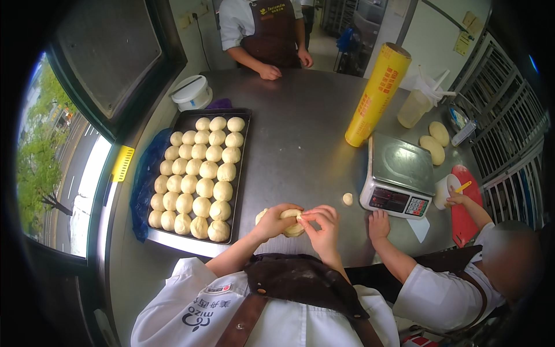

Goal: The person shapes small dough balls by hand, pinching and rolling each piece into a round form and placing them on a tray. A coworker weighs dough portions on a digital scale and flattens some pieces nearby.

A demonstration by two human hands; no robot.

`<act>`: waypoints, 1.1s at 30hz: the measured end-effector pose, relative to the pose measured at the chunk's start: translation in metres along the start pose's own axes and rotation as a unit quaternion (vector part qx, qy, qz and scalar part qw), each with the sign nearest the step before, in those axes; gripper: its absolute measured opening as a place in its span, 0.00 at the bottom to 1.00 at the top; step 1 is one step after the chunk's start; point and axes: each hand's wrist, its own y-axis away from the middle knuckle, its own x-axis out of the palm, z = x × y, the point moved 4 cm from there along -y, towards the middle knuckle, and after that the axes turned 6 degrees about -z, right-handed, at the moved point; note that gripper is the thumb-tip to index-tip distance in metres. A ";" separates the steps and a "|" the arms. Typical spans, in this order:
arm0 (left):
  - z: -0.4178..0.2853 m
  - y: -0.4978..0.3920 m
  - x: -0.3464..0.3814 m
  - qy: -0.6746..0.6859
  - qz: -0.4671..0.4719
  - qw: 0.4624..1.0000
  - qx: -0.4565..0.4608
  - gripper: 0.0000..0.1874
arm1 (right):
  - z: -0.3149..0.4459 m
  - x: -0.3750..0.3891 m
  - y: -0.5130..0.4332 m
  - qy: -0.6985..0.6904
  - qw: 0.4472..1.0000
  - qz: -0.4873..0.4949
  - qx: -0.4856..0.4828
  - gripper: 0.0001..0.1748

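My left hand (276,222) grips a pale piece of dough (294,230) just above the near edge of the steel table. At the dough's right side, my right hand (323,225) pinches a small bit of it between thumb and fingertips. More dough (260,215) shows past my left hand; whether it is a separate piece I cannot tell. Left of my hands, a dark baking tray (236,182) carries rows of round dough balls (194,166). One small dough lump (347,199) lies on the table to the right.
A digital scale (401,173) and a yellow film roll (378,95) stand right on the steel table (286,126). Beside them are two dough pieces (432,149), a pitcher (412,108) and a red board (466,217). A co-worker's hand (379,224) rests near the scale; another person (271,39) stands opposite.
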 end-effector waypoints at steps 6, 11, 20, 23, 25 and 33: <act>0.004 -0.003 -0.001 -0.012 0.032 0.999 0.032 0.18 | -0.002 0.001 0.000 -0.024 1.000 0.005 0.001 0.06; 0.004 -0.004 -0.002 -0.006 0.051 0.999 0.016 0.18 | -0.004 0.001 0.002 -0.002 0.999 0.017 0.044 0.09; -0.003 -0.001 -0.001 -0.044 0.036 0.998 0.019 0.20 | -0.005 0.001 0.003 0.015 0.996 0.055 0.070 0.18; -0.006 0.000 0.000 -0.054 0.031 0.998 0.026 0.19 | -0.006 0.000 0.003 0.017 0.996 0.059 0.071 0.14; -0.008 0.000 0.000 -0.055 0.031 0.998 0.028 0.19 | -0.007 0.000 0.004 0.022 0.996 0.055 0.065 0.11; -0.013 0.001 0.000 -0.050 0.031 0.998 0.030 0.21 | -0.008 -0.001 0.003 0.014 0.998 0.022 0.060 0.05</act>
